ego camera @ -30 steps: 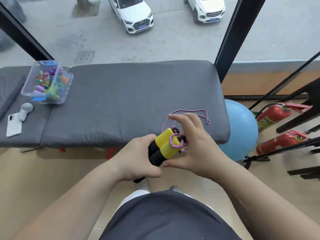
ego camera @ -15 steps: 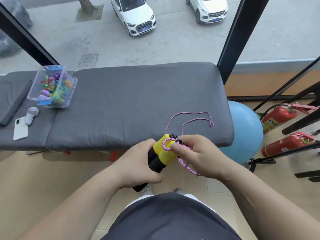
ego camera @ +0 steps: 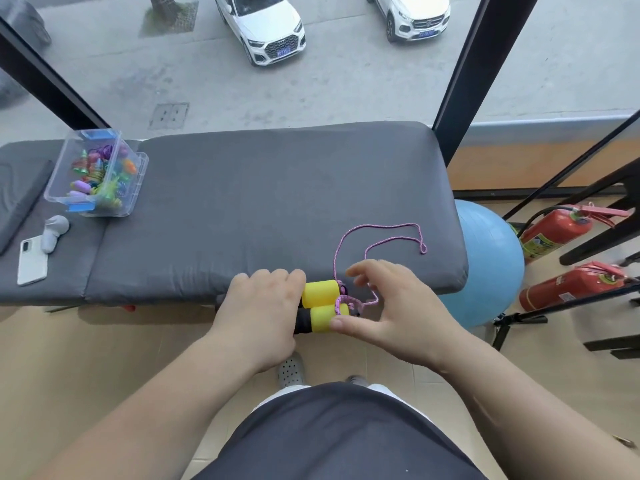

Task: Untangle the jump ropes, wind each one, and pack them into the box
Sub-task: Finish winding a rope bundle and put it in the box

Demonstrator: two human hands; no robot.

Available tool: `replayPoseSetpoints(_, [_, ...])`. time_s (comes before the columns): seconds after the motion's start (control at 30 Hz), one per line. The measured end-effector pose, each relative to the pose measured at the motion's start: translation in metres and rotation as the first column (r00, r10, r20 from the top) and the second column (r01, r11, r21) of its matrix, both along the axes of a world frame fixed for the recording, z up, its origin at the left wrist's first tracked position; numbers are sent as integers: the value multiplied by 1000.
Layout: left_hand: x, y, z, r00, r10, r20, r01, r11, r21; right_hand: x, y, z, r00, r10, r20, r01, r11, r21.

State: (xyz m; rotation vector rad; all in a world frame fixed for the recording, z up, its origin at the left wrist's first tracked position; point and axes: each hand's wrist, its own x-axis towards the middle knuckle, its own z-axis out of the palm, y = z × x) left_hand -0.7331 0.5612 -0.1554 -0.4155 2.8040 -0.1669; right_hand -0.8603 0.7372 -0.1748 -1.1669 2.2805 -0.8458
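Observation:
A jump rope with two yellow-and-black foam handles is held side by side at the near edge of the grey bench. My left hand grips the black ends of both handles. Its thin pink cord is looped a few turns round the yellow ends, and the loose length lies in a curl on the bench. My right hand hovers at the yellow ends with fingers spread, thumb touching the lower handle, the cord passing under its fingers. The clear plastic box stands at the bench's far left, holding several colourful ropes.
A white phone and a small white device lie near the box. A blue exercise ball sits by the bench's right end, with two red fire extinguishers and black stand legs beyond. A glass wall with black posts is behind.
The handles have turned from tilted to level, pointing right. My right hand has let go of the cord loop it pinched and spread its fingers. The loose cord on the bench is slightly shorter.

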Motion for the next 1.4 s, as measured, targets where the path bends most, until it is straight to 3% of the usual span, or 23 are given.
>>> replayPoseSetpoints(0.13, [-1, 3, 0, 1000, -18, -4, 18, 1000, 20, 8, -10, -4, 995, -97, 26, 100, 980, -173])
replayPoseSetpoints(0.23, [3, -2, -1, 999, 25, -26, -22, 993, 113, -1, -4, -7, 981, -141, 134, 163, 971, -172])
replayPoseSetpoints(0.3, [9, -8, -2, 993, 106, -57, -88, 964, 252, -6, 1, -7, 957, -88, 276, 131, 981, -140])
replayPoseSetpoints(0.4, [13, -15, -4, 953, 279, -117, -184, 842, 508, -5, 5, -5, 907, 48, 419, 50, 974, -220])
replayPoseSetpoints(0.63, [7, -14, -4, 939, 322, -120, -201, 798, 568, 3, 2, 4, 828, 113, 549, 65, 954, -294])
replayPoseSetpoints(0.97, [12, -21, 2, 956, 290, -39, -180, 690, 701, -7, 9, 12, 879, 34, 475, 111, 956, -272])
replayPoseSetpoints(1.2, [12, -2, 7, 869, 478, 128, -263, 226, 938, 4, -3, 9, 909, -27, 415, 122, 972, -202])
replayPoseSetpoints(1.33, [8, 4, 3, 827, 542, 150, -232, 87, 969, 16, -13, 15, 991, 49, 124, -41, 997, -67])
replayPoseSetpoints(1.4, [5, 4, 4, 830, 535, 157, -203, 29, 979, 19, -20, 15, 999, 35, -25, -37, 997, -65])
